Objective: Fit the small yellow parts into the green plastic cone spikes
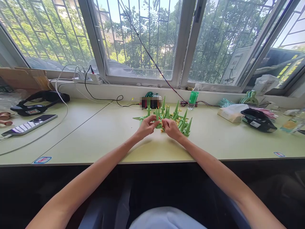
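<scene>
Head view: The left hand (147,126) grips a green cone (157,114) between thumb and fingers, point upward, above the table (105,133). The right hand (172,128) is just beside it, fingers curled; whether it grasps a part cannot be told. Further green pieces (187,128) stand and lie on the table around the hands. A bottle (193,98) stands behind them, near the window (143,41).

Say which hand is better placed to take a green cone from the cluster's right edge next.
Right, probably: the right hand sits nearer those green cones, while the left hand, at the cluster's left side, would have to reach across.
</scene>
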Tool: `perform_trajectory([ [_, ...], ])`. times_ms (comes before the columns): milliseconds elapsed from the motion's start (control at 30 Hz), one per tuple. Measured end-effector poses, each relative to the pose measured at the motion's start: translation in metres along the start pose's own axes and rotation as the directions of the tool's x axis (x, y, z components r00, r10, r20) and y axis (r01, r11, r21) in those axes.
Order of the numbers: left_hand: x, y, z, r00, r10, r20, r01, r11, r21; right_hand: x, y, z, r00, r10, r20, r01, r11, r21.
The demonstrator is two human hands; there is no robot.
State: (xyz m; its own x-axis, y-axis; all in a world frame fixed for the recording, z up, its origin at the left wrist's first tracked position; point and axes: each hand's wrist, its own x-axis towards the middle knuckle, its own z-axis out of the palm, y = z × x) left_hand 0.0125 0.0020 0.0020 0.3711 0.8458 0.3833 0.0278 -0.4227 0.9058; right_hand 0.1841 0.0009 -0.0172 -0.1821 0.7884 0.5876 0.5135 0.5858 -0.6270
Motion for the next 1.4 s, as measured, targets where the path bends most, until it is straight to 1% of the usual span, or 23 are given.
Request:
perform_trajectory([
  [100, 0.0, -0.002, 0.0, 0.999, 0.032, -0.015, -0.031, 0.998, 0.061, 0.0, 0.001, 0.0, 1.0, -0.005, -0.002, 0.005, 1.0, -0.021],
  [267, 0.0, -0.011, -0.001, 0.991, 0.134, -0.028, -0.126, 0.974, 0.186, 0.0, 0.001, -0.001, 1.0, 0.0, 0.008, 0.0, 0.999, -0.032],
  [367, -0.001, -0.011, 0.0, 0.982, 0.19, -0.022, -0.178, 0.949, 0.26, 0.0, 0.0, -0.002, 1.0, 0.007, 0.021, -0.007, 1.0, -0.026],
  [467, -0.002, -0.009, 0.001, 0.977, 0.212, -0.025, -0.197, 0.938, 0.285, 0.001, -0.001, -0.003, 1.0, 0.017, 0.022, -0.016, 1.0, -0.016],
  [633, 0.001, -0.009, 0.002, 0.986, 0.155, -0.057, -0.142, 0.97, 0.196, 0.0, -0.001, -0.001, 1.0, 0.014, 0.015, -0.013, 1.0, -0.017],
  [733, 0.001, -0.006, 0.001, 0.995, 0.065, -0.079, -0.056, 0.992, 0.111, -0.001, -0.001, 0.001, 0.999, -0.01, 0.034, 0.011, 1.0, -0.026],
  [867, -0.001, 0.001, 0.001, 0.996, -0.071, -0.046, 0.068, 0.995, -0.073, -0.003, -0.003, 0.0, 0.996, -0.036, 0.078, 0.038, 0.999, -0.022],
  [1000, -0.001, 0.004, 0.0, 0.991, -0.136, -0.01, 0.131, 0.971, -0.202, -0.004, -0.004, -0.001, 0.992, -0.06, 0.11, 0.063, 0.998, -0.023],
  [1133, -0.001, 0.002, 0.0, 0.989, -0.148, 0.01, 0.146, 0.961, -0.235, -0.005, -0.002, -0.001, 0.992, -0.069, 0.109, 0.073, 0.997, -0.036],
  [1233, -0.003, 0.002, -0.001, 0.992, -0.122, 0.035, 0.127, 0.966, -0.225, -0.004, -0.001, -0.001, 0.993, -0.072, 0.091, 0.077, 0.996, -0.051],
  [1333, -0.005, 0.003, -0.001, 0.995, -0.078, 0.068, 0.089, 0.98, -0.179, -0.003, 0.0, -0.001, 0.996, -0.059, 0.063, 0.063, 0.996, -0.067],
  [1400, -0.006, 0.003, 0.0, 0.995, -0.048, 0.083, 0.058, 0.992, -0.114, -0.003, 0.0, -0.001, 0.998, -0.039, 0.041, 0.042, 0.996, -0.084],
])
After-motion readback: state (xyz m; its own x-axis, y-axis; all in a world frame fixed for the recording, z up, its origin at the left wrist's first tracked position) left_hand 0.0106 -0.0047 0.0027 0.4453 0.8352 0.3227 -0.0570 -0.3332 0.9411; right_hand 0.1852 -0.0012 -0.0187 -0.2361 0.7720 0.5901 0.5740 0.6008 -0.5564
